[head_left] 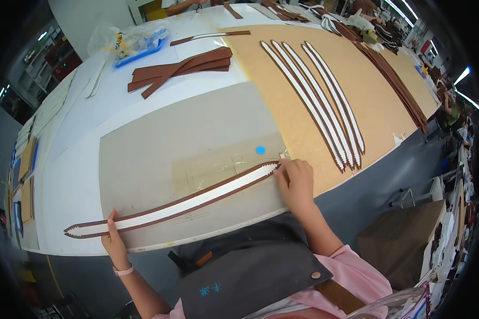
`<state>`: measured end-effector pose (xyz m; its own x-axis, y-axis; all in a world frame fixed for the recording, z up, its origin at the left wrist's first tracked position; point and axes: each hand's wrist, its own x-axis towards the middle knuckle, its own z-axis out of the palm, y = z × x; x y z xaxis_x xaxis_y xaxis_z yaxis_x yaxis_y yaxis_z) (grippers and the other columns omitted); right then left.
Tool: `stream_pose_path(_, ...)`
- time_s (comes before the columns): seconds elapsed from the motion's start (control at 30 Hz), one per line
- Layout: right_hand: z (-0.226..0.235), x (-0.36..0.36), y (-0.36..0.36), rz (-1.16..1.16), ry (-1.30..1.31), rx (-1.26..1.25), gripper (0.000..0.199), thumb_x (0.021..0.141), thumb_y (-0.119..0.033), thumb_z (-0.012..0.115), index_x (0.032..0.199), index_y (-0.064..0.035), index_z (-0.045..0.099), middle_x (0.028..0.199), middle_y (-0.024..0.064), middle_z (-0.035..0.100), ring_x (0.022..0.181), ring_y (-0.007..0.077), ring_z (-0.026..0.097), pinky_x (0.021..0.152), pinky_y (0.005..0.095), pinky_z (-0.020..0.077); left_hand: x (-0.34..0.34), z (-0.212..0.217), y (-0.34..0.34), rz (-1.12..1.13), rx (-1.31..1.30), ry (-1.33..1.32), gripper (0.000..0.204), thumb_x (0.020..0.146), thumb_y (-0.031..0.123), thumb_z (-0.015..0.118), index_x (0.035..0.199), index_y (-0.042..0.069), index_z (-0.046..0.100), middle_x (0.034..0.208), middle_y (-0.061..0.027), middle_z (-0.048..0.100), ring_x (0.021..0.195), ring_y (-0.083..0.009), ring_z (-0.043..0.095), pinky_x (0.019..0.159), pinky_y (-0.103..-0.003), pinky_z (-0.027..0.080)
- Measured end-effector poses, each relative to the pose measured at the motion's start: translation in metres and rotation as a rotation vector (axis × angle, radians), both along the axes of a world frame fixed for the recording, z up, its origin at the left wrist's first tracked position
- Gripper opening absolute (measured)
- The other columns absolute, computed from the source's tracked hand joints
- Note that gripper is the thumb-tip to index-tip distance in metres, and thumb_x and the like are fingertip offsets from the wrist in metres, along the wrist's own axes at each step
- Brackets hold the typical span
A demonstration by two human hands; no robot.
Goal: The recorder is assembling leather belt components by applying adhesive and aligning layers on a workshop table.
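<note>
Fingers of the right hand (298, 179) pinch one end of the brown-edged white strip (186, 204); whether the left hand (113, 241) pinches near the other, I cannot tell.

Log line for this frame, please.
left hand: on brown-edged white strip, near left end | right hand: at its right tip | mostly beneath: grey mat | tan board: similar strips

The floor (351, 201) is grey, the wall (85, 21) apparently pale.
</note>
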<state>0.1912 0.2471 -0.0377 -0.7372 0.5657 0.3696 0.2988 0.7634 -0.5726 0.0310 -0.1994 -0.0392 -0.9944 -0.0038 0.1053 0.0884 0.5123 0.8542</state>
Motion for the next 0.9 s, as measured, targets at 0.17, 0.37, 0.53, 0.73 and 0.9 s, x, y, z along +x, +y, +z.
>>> stream_pose_path(0.17,-0.004,0.007,-0.008,0.143,0.059,0.306,0.034,0.081,-0.012,0.075,0.112,0.0001,0.07,0.097,0.0123,0.056,0.095,0.0316,0.053,0.086,0.043,0.042,-0.009,-0.007,-0.001,0.08,0.176,-0.047,0.052,0.108,0.039,0.044,0.122,-0.005,0.067,0.115,-0.016,0.069,0.109,-0.0213,0.062,0.1,-0.034,0.044)
stream_pose_path(0.37,-0.007,0.006,-0.011,0.063,0.012,0.293,0.036,0.083,-0.019,0.073,0.113,0.0015,0.069,0.099,0.013,0.054,0.098,0.0323,0.051,0.091,0.0454,0.0403,-0.011,0.001,0.008,0.043,0.169,-0.115,0.044,0.104,0.033,0.055,0.123,-0.005,0.067,0.115,-0.0141,0.068,0.109,-0.0206,0.061,0.1,-0.034,0.044)
stream_pose_path(0.53,-0.005,0.008,-0.008,0.054,0.024,0.316,0.037,0.082,-0.016,0.074,0.114,0.0019,0.069,0.099,0.0132,0.055,0.097,0.032,0.051,0.088,0.0444,0.0402,-0.011,0.02,0.012,-0.207,0.147,-0.149,0.037,0.097,0.023,0.066,0.122,-0.005,0.066,0.115,-0.0124,0.068,0.108,-0.0195,0.061,0.099,-0.032,0.045)
stream_pose_path(0.73,-0.008,0.006,-0.011,0.082,0.007,0.33,0.04,0.083,-0.019,0.073,0.116,0.0028,0.068,0.099,0.0134,0.054,0.098,0.0323,0.051,0.09,0.0457,0.0397,-0.019,-0.001,0.009,-0.102,0.077,-0.14,0.031,0.094,0.02,0.07,0.111,-0.006,0.069,0.103,-0.0094,0.071,0.093,-0.015,0.061,0.087,-0.029,0.047)
stream_pose_path(0.9,-0.007,0.007,-0.009,0.08,-0.006,0.347,0.041,0.084,-0.022,0.071,0.117,0.0032,0.067,0.097,0.0135,0.053,0.1,0.0324,0.05,0.092,0.0465,0.0392,-0.022,-0.005,0.026,0.034,0.071,-0.059,0.028,0.095,0.022,0.07,0.102,-0.006,0.07,0.091,-0.0063,0.07,0.083,-0.0113,0.056,0.077,-0.027,0.045)
